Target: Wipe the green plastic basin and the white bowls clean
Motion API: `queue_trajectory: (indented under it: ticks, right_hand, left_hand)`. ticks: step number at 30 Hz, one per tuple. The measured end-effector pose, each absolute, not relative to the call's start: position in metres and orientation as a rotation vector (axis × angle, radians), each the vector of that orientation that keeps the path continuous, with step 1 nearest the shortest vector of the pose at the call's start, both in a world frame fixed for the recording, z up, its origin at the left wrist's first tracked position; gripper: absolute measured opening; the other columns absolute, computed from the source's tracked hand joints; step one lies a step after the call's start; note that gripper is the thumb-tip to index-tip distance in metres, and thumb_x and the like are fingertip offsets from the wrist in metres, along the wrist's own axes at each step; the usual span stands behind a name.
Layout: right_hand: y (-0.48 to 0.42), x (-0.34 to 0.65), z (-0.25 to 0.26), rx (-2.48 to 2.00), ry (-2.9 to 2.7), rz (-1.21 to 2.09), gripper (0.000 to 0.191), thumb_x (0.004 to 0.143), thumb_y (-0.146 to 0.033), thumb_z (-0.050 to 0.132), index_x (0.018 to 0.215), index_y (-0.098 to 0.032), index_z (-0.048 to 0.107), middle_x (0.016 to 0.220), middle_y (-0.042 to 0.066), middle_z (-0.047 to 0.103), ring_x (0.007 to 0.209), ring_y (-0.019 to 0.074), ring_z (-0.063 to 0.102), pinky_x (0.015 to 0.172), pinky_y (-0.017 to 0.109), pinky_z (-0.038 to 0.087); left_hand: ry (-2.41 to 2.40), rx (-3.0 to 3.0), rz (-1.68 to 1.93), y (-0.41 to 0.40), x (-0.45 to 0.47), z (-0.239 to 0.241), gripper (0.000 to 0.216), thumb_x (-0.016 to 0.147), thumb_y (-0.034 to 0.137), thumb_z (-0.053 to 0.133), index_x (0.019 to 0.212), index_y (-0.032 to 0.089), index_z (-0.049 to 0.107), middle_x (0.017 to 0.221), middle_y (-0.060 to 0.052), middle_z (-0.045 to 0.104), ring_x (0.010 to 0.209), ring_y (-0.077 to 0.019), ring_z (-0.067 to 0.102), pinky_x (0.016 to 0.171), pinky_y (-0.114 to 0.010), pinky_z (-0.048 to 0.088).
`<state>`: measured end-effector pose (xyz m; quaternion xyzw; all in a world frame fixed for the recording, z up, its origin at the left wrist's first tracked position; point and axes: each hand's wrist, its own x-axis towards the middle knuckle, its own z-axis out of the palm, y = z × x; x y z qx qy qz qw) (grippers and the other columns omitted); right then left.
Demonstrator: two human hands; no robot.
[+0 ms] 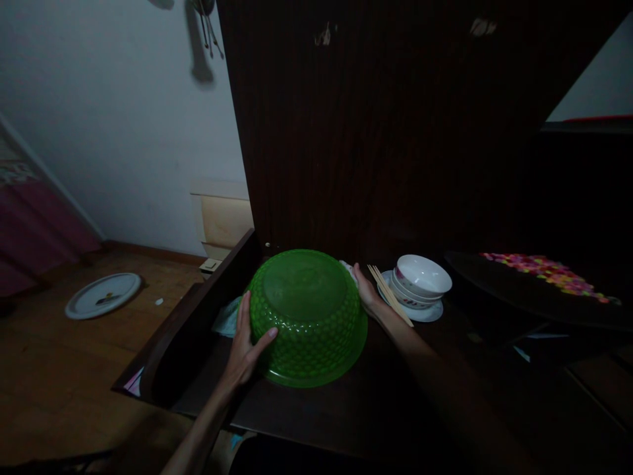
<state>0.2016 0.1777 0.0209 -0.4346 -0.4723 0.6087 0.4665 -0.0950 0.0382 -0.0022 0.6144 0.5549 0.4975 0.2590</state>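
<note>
A green plastic basin (306,310) lies upside down on a dark wooden table (346,409). My left hand (246,346) lies against its near left side, fingers spread on the wall and thumb on the rim. My right hand (366,295) presses against the basin's far right side, its fingers partly hidden behind the bowl. Both hands hold the basin between them. Something pale, perhaps a cloth (228,318), shows under the basin's left edge.
Stacked white bowls (421,278) on a plate, with wooden chopsticks (390,294) leaning on them, stand right of the basin. A dark tray with coloured bits (548,272) lies far right. A tall dark cabinet (395,132) rises behind. A white plate (103,295) lies on the floor.
</note>
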Motion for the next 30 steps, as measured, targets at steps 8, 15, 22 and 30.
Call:
queue_trajectory:
  ticks: [8,15,22,30]
  right_hand:
    - [0.234,0.193,0.048,-1.002,-1.200,1.929,0.062,0.100,-0.060,0.019,0.122,-0.022,0.064,0.107,0.008,0.077,0.098,0.0264,0.072,0.100,0.049,0.050]
    - [0.235,0.192,0.050,-1.056,-1.182,1.980,0.066,0.100,-0.061,0.016,0.116,-0.020,0.065,0.100,0.010,0.077,0.089,0.0267,0.074,0.096,0.049,0.052]
    - [0.192,0.202,0.049,-1.085,-1.128,1.816,0.070,0.099,-0.065,0.012,0.126,-0.025,0.063,0.116,0.008,0.074,0.108,0.0241,0.069,0.106,0.047,0.044]
    - [0.130,0.206,0.023,-1.054,-1.196,1.626,0.083,0.091,-0.079,0.010,0.127,-0.026,0.063,0.121,0.009,0.072,0.123,0.0244,0.061,0.106,0.045,0.045]
  left_hand:
    - [1.568,1.813,1.335,0.044,-0.097,-0.017,0.151,0.046,0.065,0.088,0.159,0.021,-0.003,0.163,-0.022,0.016,0.150,-0.0425,0.020,0.119,-0.062,0.022]
    - [1.643,1.807,1.302,0.042,-0.094,-0.010,0.148,0.048,0.062,0.088,0.158,0.020,-0.001,0.161,-0.022,0.020,0.150,-0.0417,0.021,0.118,-0.062,0.025]
    - [1.640,1.746,1.309,0.042,-0.092,-0.007,0.147,0.048,0.059,0.089,0.158,0.021,-0.001,0.163,-0.021,0.016,0.151,-0.0410,0.018,0.120,-0.061,0.021]
    - [1.626,1.750,1.314,0.044,-0.092,-0.005,0.146,0.048,0.058,0.089,0.158,0.021,0.000,0.163,-0.021,0.015,0.151,-0.0406,0.017,0.121,-0.060,0.019]
